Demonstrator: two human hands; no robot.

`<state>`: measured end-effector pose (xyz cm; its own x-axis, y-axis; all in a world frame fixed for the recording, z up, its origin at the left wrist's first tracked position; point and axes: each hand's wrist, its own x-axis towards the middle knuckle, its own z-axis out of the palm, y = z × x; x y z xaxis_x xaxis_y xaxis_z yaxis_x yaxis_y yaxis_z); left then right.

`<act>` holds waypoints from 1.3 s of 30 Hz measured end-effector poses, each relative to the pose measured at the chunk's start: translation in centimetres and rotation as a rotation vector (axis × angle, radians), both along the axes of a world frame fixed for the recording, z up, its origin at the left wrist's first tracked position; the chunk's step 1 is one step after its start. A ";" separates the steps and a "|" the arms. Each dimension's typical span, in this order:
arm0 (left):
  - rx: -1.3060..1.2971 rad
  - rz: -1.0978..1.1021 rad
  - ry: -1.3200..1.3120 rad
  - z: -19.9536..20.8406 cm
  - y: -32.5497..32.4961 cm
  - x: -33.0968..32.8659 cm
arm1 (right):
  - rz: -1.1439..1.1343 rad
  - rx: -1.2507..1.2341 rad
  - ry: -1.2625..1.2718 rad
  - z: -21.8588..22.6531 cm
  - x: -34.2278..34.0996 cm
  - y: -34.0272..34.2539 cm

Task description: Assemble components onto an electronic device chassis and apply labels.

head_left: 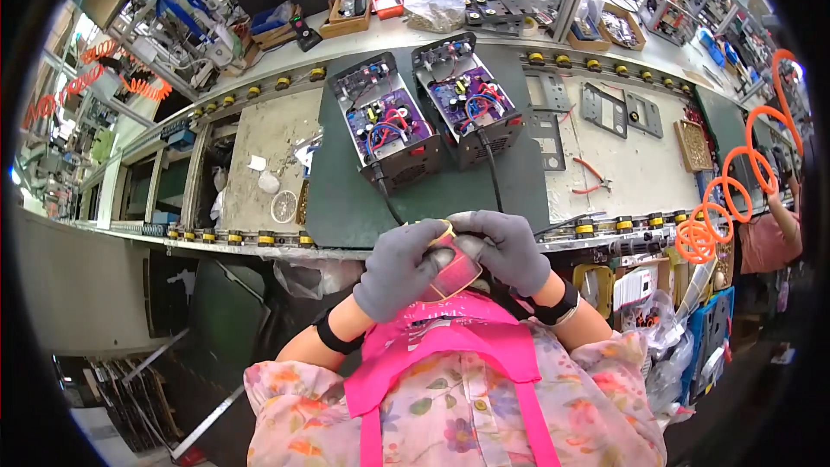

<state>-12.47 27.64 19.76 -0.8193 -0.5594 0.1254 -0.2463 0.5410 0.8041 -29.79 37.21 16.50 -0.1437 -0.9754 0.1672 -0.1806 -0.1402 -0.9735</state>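
Observation:
In front of my chest, my left hand (403,266) and my right hand (505,251), both in grey gloves, are closed on a pink-red roll with yellow edges (458,275). It looks like tape or labels, but I cannot tell which. Thumbs and fingertips of both hands meet at its upper edge. Beyond them, two opened electronic units stand side by side on a dark green board, the left unit (385,125) and the right unit (471,99). Each shows a purple circuit board with coloured wires, and a black cable runs from each toward me.
The dark green board (346,207) lies on a roller line. To the right are red-handled pliers (591,177), flat dark metal plates (605,110) and a coiled orange air hose (735,182). Boxes and a plastic bag (438,4) sit on the bench behind.

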 end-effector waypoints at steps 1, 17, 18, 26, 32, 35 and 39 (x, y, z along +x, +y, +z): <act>-0.027 0.013 -0.002 0.0 0.2 0.1 | 0.026 -0.011 0.029 0.0 -0.1 -0.1; 0.207 0.178 0.159 -0.7 0.4 2.1 | -0.111 0.211 -0.506 -3.3 -3.0 -1.7; 0.117 0.259 0.190 -0.4 0.1 2.7 | -0.270 0.304 -0.587 -3.3 -3.7 -2.2; 0.311 0.170 -0.033 -0.6 -0.3 3.0 | -0.121 -0.344 0.594 0.3 1.5 -4.6; 0.093 -0.133 -0.025 -0.2 -3.9 5.7 | 0.027 0.028 0.012 2.0 -0.1 -6.9; -0.022 -0.307 0.023 -0.4 -5.6 5.5 | 0.456 0.311 -0.248 0.8 -2.2 -9.7; -0.033 -0.364 -0.003 -1.9 -7.7 5.5 | 0.539 0.411 -0.226 -1.1 -2.1 -11.3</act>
<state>-6.98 19.93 17.81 -0.9645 -0.2265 0.1355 -0.0353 0.6193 0.7844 -31.92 25.95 15.44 0.3887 -0.8979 -0.2064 0.0231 0.2335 -0.9721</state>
